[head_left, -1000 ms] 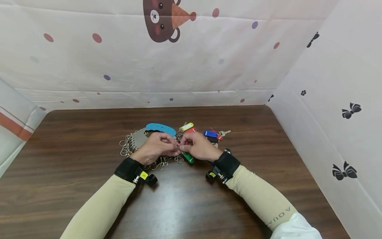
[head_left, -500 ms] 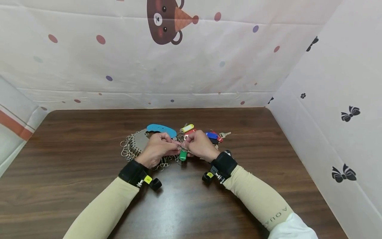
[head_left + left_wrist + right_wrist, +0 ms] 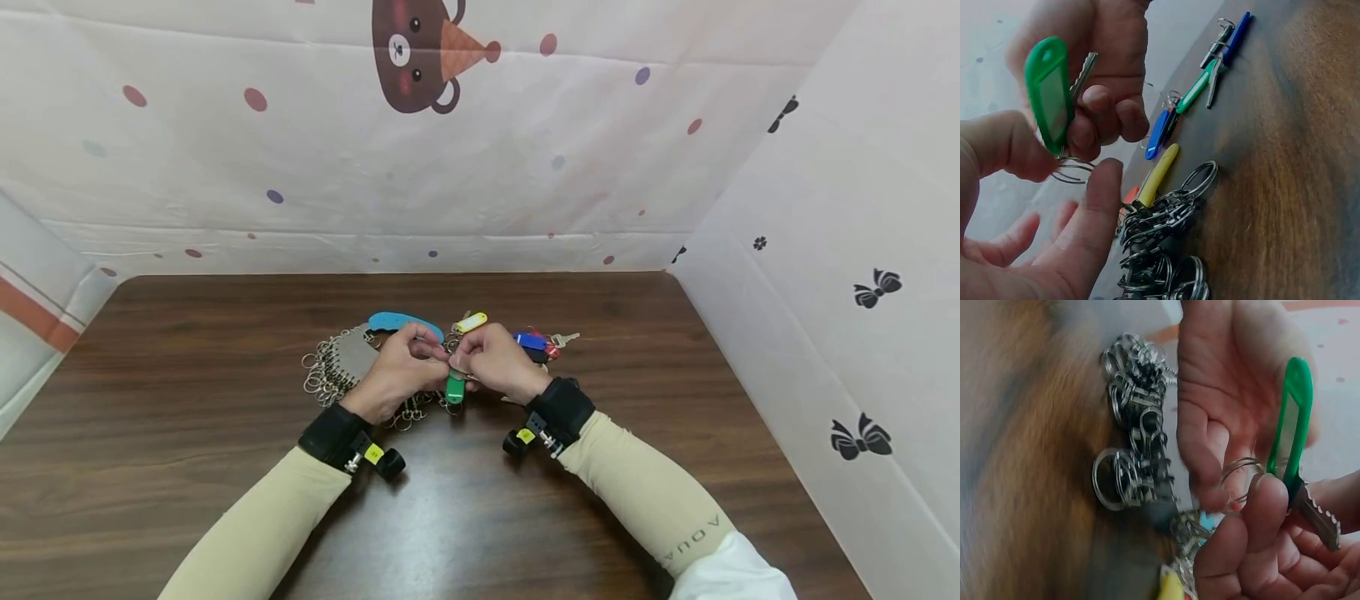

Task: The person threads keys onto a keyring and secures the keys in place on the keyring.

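Both hands meet over the middle of the table. A green key tag with a clear label window hangs at the fingertips, and a silver key shows beside it. My right hand pinches the tag at its ring end, the other fingers curled behind. With thumb and index finger, my left hand pinches the small split ring joined to the tag. Beneath and left of the hands lies a grey plate edged with many metal clips and rings, partly hidden by the left hand.
A blue curved handle sits behind the left hand. A yellow key tag lies beyond the right hand. To the right are a blue key tag, red tags and a key. White printed sheets stand behind the table.
The green tag has swung from slanting under the right hand to hanging upright between both hands, and shifted slightly left. The hands stay close together.
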Motion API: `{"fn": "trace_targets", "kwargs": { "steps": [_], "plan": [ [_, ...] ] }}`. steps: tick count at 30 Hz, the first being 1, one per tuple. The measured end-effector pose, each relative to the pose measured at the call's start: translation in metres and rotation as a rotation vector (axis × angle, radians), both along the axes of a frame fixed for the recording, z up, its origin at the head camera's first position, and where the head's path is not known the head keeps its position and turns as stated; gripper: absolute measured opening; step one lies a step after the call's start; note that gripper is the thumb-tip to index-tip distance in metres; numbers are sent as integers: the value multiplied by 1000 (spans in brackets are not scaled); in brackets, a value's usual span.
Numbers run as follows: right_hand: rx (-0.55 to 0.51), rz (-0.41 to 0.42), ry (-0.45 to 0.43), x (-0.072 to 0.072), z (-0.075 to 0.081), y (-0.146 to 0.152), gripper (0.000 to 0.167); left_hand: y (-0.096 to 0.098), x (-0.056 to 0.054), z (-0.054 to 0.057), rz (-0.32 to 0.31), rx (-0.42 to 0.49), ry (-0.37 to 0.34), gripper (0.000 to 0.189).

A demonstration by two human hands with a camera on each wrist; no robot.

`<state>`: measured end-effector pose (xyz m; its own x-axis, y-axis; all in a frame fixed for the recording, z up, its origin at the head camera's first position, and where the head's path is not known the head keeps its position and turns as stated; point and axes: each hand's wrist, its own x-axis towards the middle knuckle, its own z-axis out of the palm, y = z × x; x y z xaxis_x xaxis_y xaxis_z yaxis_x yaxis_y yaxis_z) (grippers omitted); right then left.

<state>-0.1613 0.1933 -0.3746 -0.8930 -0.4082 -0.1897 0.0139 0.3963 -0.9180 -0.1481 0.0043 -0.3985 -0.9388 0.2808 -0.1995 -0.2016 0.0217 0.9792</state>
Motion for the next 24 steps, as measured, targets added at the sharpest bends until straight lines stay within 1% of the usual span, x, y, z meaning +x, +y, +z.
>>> {"fn": "trace_targets", "kwargs": {
  "steps": [2, 4, 6, 8, 10, 12, 15, 18, 20, 22, 24],
  "plan": [
    [12, 17, 52, 0, 1, 2, 17, -3, -1, -1, -33, 51, -9, 37],
    [12, 32, 86, 0, 2, 4, 14, -6, -2, -3, -69, 91, -17, 31],
    [12, 63, 109, 0, 2, 7, 12, -8, -3, -5, -106, 95, -8, 29],
    [18, 98, 117, 0, 1, 11, 10, -8, -3, -5, -123, 66, 14, 29],
    [30, 119, 128, 1, 1, 13, 9, -7, -3, -4, -121, 22, 55, 27],
    [37, 121, 142, 1, 2, 14, 10, -6, -3, -2, -114, -17, 100, 24],
    [41, 97, 146, 2, 2, 15, 10, -5, -1, -1, -105, -85, 172, 20],
    [42, 81, 143, 3, 2, 13, 10, -5, 3, 0, -90, -175, 257, 16],
    [35, 66, 153, 5, 2, 11, 10, -4, 5, 0, -63, -237, 304, 14],
    [25, 45, 174, 7, 1, 10, 10, -1, 7, 0, -22, -289, 335, 12],
    [23, 33, 202, 9, -1, 9, 9, 1, 8, 0, 17, -312, 329, 11]
  ]
}}
